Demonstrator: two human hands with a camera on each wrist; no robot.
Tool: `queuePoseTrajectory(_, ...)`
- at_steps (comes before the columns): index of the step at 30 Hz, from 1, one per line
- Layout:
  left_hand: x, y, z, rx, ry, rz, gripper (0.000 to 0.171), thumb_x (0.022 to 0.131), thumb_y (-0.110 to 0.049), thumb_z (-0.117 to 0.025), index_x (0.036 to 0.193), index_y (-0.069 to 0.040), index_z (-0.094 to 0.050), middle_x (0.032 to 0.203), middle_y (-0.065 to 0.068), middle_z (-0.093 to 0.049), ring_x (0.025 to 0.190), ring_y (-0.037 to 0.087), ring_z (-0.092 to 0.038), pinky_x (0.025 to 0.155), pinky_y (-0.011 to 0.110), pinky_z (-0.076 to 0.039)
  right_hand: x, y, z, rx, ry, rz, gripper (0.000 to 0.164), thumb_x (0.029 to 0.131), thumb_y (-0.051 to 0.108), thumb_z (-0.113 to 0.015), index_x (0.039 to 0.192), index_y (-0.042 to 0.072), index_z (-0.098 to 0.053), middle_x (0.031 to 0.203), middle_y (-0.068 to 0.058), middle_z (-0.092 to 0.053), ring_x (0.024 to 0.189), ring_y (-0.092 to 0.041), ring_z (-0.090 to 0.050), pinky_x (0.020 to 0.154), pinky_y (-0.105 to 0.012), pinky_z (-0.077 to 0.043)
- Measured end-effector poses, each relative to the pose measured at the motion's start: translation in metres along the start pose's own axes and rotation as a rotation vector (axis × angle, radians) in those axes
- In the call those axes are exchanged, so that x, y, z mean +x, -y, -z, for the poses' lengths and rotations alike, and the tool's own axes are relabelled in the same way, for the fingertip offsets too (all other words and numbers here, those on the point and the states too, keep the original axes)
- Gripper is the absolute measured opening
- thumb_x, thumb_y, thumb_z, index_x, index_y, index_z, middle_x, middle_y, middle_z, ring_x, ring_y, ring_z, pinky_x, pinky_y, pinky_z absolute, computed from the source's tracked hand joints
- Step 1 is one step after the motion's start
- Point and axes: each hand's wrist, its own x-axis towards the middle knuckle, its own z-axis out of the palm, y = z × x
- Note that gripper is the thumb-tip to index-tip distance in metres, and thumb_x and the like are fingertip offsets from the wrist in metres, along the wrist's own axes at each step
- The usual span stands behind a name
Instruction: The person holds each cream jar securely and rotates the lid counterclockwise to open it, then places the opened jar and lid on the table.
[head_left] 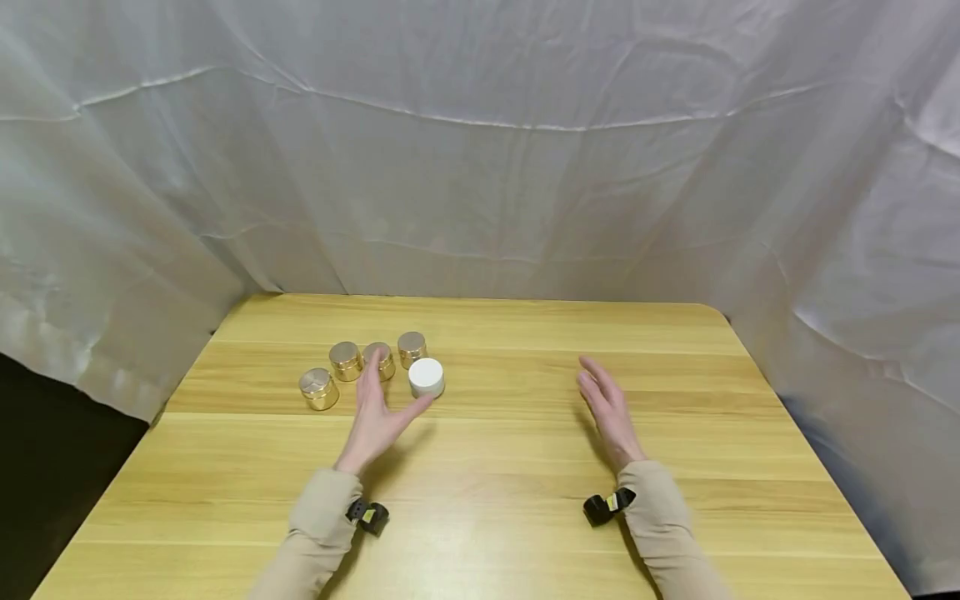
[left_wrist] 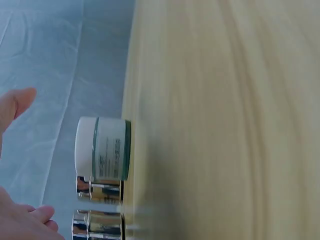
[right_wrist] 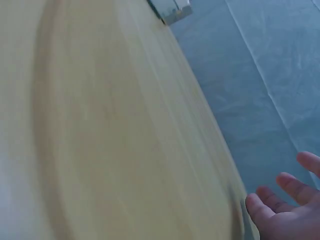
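My left hand (head_left: 377, 425) is held over the left part of the table, thumb and fingers spread apart. Just past its thumb stands a white-lidded cosmetic jar (head_left: 426, 377); in the left wrist view this jar (left_wrist: 110, 149) shows a pale printed label and a greenish base. Several gold jars with metallic lids stand close by: one at the far left (head_left: 318, 389), others in a loose row behind the fingers, partly covered by them. My right hand (head_left: 611, 417) hovers over the right side of the table, fingers loosely extended, holding nothing.
The light wooden table (head_left: 510, 500) reaches back to a pale hanging curtain (head_left: 480, 183), which also closes in both sides. A dark area (head_left: 60, 475) lies beyond the left edge. Each wrist carries a small black camera (head_left: 371, 517).
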Motion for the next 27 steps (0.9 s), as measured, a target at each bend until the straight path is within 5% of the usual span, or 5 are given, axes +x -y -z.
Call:
queuePoseTrajectory(11,0.002,-0.003,-0.017,-0.212,0.026,0.030,0.104,0.082,-0.015,-0.082,0.159,-0.002,-0.012,0.162,0.023,-0.024,0.151,0.041,-0.023,0.129,0.059,-0.018,0.001,-0.012,-0.017,0.216,0.033,0.039,0.056,0.109,0.033,-0.042,0.152,-0.002,-0.035,0.159,-0.020,-0.034,0.146,-0.033,-0.039,0.120,-0.032,-0.042)
queuePoseTrajectory(19,0.008,0.000,-0.029,-0.306,0.038,0.090,0.096,0.079,-0.004,-0.081,0.154,0.002,-0.021,0.157,0.026,-0.029,0.149,0.043,-0.028,0.129,0.058,-0.016,-0.001,-0.019,-0.021,0.321,0.046,0.152,0.052,0.109,0.020,-0.043,0.144,-0.016,-0.036,0.127,0.006,-0.064,0.121,-0.020,-0.064,0.108,-0.030,-0.054)
queuePoseTrajectory(27,0.017,0.000,-0.037,-0.302,0.007,0.111,0.092,0.078,0.009,-0.074,0.152,0.004,-0.021,0.154,0.030,-0.033,0.146,0.046,-0.032,0.129,0.056,-0.021,-0.002,-0.021,-0.021,0.348,0.051,0.197,0.052,0.108,0.017,-0.046,0.139,-0.024,-0.035,0.119,-0.011,-0.068,0.104,-0.018,-0.070,0.094,-0.030,-0.061)
